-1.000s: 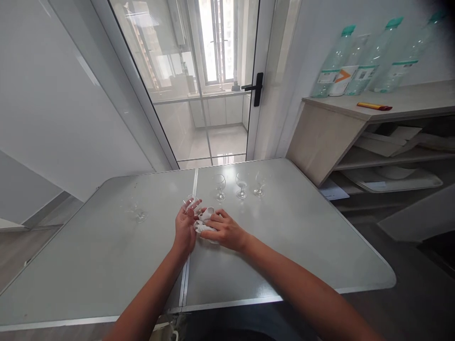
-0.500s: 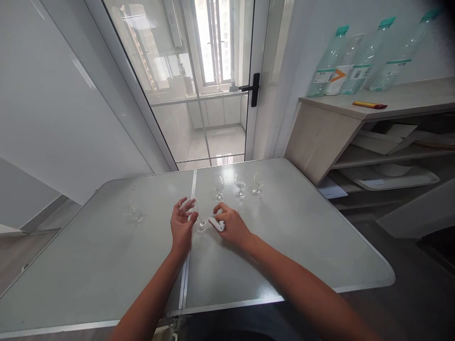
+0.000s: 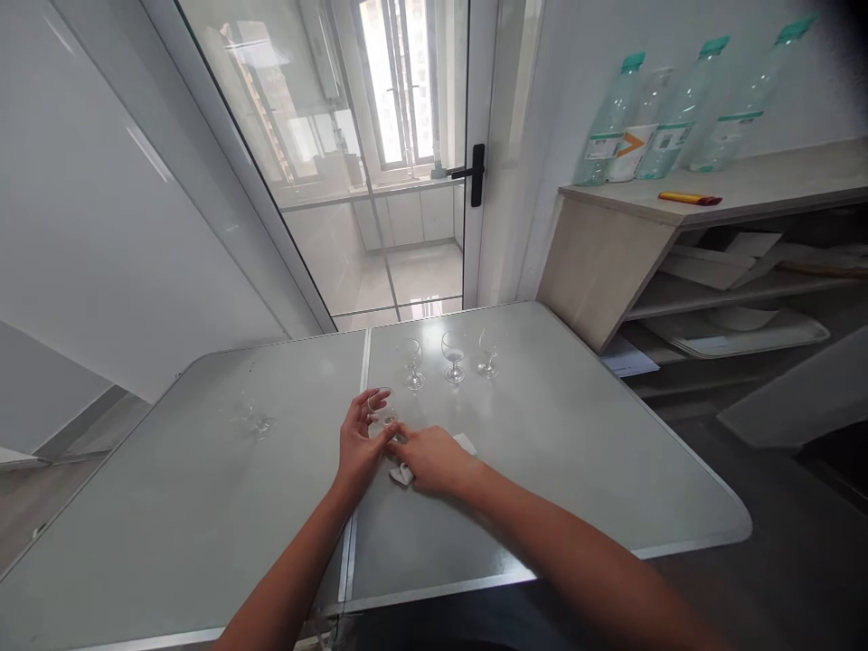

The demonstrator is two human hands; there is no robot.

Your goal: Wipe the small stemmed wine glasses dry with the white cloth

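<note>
My left hand (image 3: 363, 436) is closed around the bowl of a clear stemmed glass (image 3: 381, 407), which tilts a little over the table's middle seam. The fingertips of my right hand (image 3: 430, 457) pinch the same glass low down, near its stem; they hide the foot. White cloth (image 3: 402, 474) pokes out below my right palm, and a second white corner (image 3: 465, 444) shows behind the knuckles. Whether the palm grips this cloth or just rests over it, I cannot tell.
Behind my hands stand three more stemmed glasses (image 3: 454, 359). Another clear glass (image 3: 263, 425) is at the left on the grey table (image 3: 169, 515). To the right, a wooden shelf (image 3: 610, 244) carries several plastic bottles (image 3: 607, 127) and a yellow-red packet (image 3: 690, 198).
The right hand has moved left and down onto the glass; before, it was apart from it with the white cloth in its fingers. The left fingers have closed further round the bowl.
</note>
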